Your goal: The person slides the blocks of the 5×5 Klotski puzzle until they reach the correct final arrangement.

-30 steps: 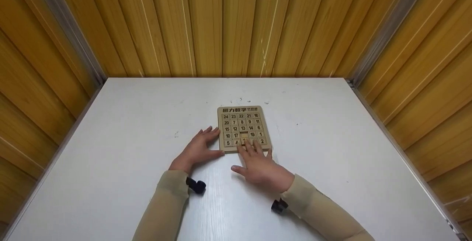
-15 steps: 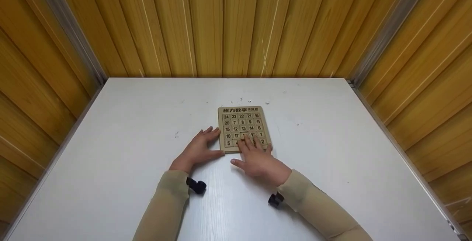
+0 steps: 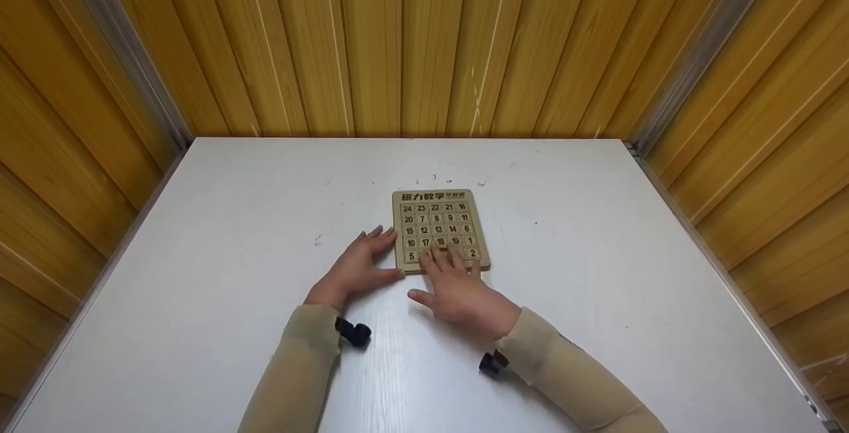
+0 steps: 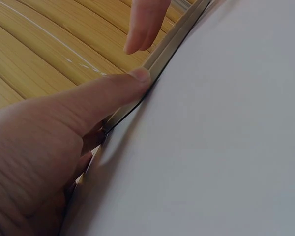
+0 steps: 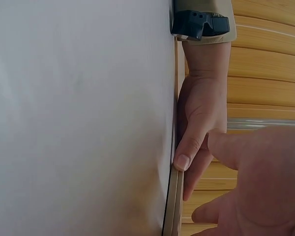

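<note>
A wooden number sliding puzzle (image 3: 434, 197) lies flat on the white table, its printed heading at the far side. My left hand (image 3: 358, 264) braces the near left corner: the thumb presses the near edge and the fingertips touch the left side. In the left wrist view the thumb (image 4: 130, 81) lies against the puzzle's thin edge (image 4: 173, 45). My right hand (image 3: 461, 294) spreads its fingers over the bottom row of tiles, thumb held out to the side. Tile 18 (image 3: 440, 242) shows just beyond those fingertips. Several bottom tiles are hidden beneath the fingers.
The white table (image 3: 597, 274) extends around the puzzle on all sides. Wood-patterned panels (image 3: 424, 48) stand behind it and to both sides. A small black camera (image 3: 355, 333) sits on the left wrist, another black camera (image 3: 492, 363) on the right.
My right fingers have pushed tile 18 away from me, into the gap in the fourth row, then drawn back slightly toward the bottom row. My left hand and the puzzle have stayed in place.
</note>
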`<state>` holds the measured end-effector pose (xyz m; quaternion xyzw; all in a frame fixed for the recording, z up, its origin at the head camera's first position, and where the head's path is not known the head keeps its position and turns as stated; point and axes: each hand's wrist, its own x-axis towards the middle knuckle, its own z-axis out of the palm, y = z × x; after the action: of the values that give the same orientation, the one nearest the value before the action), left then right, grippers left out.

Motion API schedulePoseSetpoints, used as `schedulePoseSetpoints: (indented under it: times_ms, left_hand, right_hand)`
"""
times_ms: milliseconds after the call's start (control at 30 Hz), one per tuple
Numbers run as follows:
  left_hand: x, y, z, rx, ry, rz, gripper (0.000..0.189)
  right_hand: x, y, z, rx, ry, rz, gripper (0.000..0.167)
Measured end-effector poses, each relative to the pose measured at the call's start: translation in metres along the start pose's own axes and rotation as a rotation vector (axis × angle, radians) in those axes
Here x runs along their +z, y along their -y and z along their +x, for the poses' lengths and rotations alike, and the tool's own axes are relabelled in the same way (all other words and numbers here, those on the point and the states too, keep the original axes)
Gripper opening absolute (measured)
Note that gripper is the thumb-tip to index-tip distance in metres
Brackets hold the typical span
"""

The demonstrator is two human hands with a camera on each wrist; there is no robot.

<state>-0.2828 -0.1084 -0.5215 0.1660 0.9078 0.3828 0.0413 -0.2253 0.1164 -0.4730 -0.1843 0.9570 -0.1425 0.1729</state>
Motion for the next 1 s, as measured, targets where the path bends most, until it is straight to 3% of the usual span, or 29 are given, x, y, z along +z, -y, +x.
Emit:
schedulePoseSetpoints:
  times_ms: [233,733,1000]
  left_hand:
    - [0.001,0.001,0.000,0.024,-0.008,0.010,0.085]
    - [0.001,0.001,0.001,0.035,-0.009,0.009,0.084]
    - [0.000,0.001,0.001,0.009,0.002,-0.003,0.086]
  right_hand:
    - [0.003,0.005,-0.004,-0.017,0.048,-0.016,0.085]
    - [-0.001,-0.005,-0.009,-0.002,0.017,-0.011,0.084]
    - [-0.003,-0.016,-0.011,0.028,0.011,0.009,0.084]
